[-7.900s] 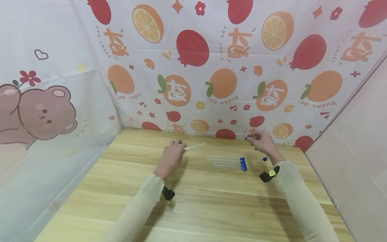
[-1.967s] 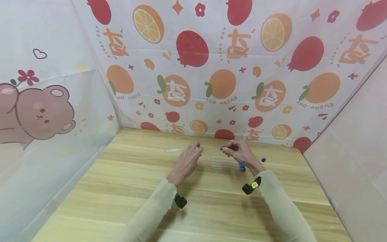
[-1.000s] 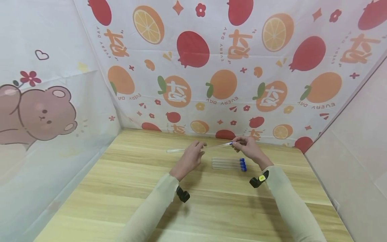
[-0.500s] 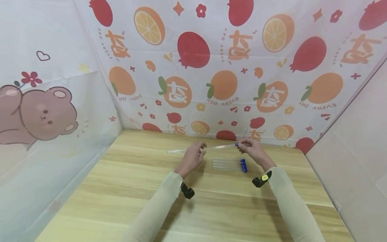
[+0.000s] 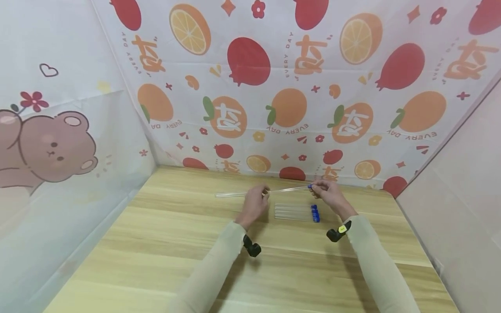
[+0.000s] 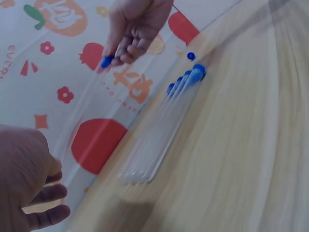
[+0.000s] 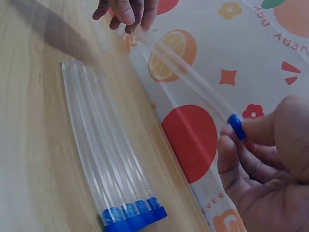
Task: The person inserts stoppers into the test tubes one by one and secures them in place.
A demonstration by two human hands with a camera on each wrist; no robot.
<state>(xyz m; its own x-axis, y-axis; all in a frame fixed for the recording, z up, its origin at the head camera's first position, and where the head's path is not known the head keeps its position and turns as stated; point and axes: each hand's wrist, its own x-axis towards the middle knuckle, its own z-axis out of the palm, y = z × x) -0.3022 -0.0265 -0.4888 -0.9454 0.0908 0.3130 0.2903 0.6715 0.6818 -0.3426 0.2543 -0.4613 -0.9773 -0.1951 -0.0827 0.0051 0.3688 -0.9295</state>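
Note:
A clear test tube is held up between both hands, slanting slightly upward to the right above the table. My left hand pinches its left end; in the left wrist view that end is mostly behind the hand. At the other end, my right hand pinches a blue cap between thumb and fingers, and the cap sits on the tube's end. Several blue-capped test tubes lie side by side just below, their caps toward the right. Left of my left hand lie clear tubes with no caps showing.
A loose blue cap lies on the wooden table beyond the capped tubes; the right arm hides it in the head view. A fruit-print cloth hangs directly behind the table's back edge. Pale cloths stand at both sides.
The right hand has brought a blue cap from the right to the tube's end. The left hand has shifted right, leaving uncapped tubes on the table. Lately both hands have edged rightward with the tube.

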